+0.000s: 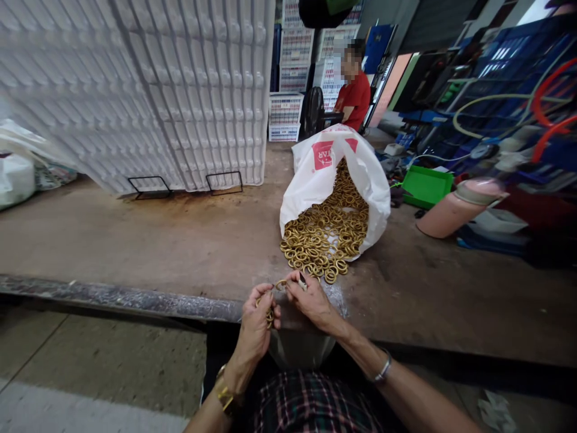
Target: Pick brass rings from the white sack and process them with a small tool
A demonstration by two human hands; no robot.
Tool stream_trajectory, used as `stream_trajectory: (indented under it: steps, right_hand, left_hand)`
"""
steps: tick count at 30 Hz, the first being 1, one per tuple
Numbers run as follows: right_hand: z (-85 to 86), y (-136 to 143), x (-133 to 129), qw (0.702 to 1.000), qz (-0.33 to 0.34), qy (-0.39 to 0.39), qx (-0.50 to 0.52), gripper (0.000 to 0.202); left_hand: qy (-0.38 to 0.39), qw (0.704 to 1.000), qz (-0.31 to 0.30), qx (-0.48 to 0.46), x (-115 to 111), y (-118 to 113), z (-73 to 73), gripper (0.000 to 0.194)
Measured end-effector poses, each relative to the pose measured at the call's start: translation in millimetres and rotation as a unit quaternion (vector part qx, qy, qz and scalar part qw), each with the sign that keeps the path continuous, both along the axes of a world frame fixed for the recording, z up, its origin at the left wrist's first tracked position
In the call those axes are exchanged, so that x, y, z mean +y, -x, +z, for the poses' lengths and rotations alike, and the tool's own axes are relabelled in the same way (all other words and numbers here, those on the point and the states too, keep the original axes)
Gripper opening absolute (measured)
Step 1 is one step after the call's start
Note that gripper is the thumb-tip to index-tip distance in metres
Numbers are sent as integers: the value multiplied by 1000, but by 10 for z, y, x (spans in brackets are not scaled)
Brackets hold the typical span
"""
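Several brass rings (269, 317) are held in my left hand (258, 319), its fingers curled round them above the table's front edge. Between the two hands is a single brass ring (280, 285), pinched at its left by my left fingertips. My right hand (311, 300) touches the ring's right side and also holds a small dark-tipped tool (302, 281), mostly hidden by the fingers. Just beyond the hands, a heap of brass rings (315, 240) spills from the mouth of a white plastic bag (306, 180) lying on its side.
White ribbed trays (198, 90) stand upright at the back left of the brown table (202, 240), by black wire stands (224, 182). To the right are a green tray (427, 187) and a pink bottle (455, 209). A person in red (356, 96) sits beyond the table near stacked crates (295, 60).
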State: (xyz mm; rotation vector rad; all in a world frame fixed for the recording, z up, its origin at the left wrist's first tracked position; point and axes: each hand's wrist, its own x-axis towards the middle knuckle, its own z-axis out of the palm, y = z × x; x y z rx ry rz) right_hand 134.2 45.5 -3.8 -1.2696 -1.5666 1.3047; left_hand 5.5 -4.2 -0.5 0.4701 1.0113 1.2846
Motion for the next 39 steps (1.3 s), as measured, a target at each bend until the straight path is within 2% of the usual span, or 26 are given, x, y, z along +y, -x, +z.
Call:
stream_trajectory:
  steps: [5, 8, 11, 13, 17, 19, 24, 27, 30, 35, 39]
  right_hand:
    - [-52, 63, -67, 998, 24, 50, 38, 20]
    - [-7, 69, -75, 999, 30, 28, 10, 21]
    - [71, 63, -61, 999, 24, -8, -45, 23]
    - [106, 62, -49, 996, 27, -18, -82, 23]
    - [103, 77, -35, 991, 31, -24, -130, 22]
    - [85, 89, -34, 990, 27, -31, -131, 22]
    - [59, 92, -33, 992, 26, -32, -118, 23]
    - [47, 79, -38, 994, 34, -29, -103, 25]
    - [29, 71, -44, 995, 44, -35, -83, 26]
    - [9, 68, -26, 997, 40, -32, -58, 26]
    - [0, 36, -20, 988, 31, -66, -138, 23]
  left_hand:
    - [-32, 996, -19, 79, -20, -33, -31, 36]
    - [-36, 989, -9, 145, -19, -38, -52, 33]
    - [-52, 968, 3, 245, -23, -28, -47, 29]
    - [-92, 946, 13, 311, -30, -15, -28, 23]
    - [-149, 916, 14, 371, -38, 6, 4, 14]
    - [-133, 925, -7, 355, -38, 9, 7, 16]
    - [-44, 966, -86, 239, -37, 3, 7, 28]
    - [-14, 979, -103, 175, -39, 5, 9, 32]
    - [-17, 985, -109, 130, -40, 9, 9, 31]
    - [-26, 986, -111, 120, -33, 13, -3, 29]
    - [-31, 980, -115, 159, -30, 10, -21, 30]
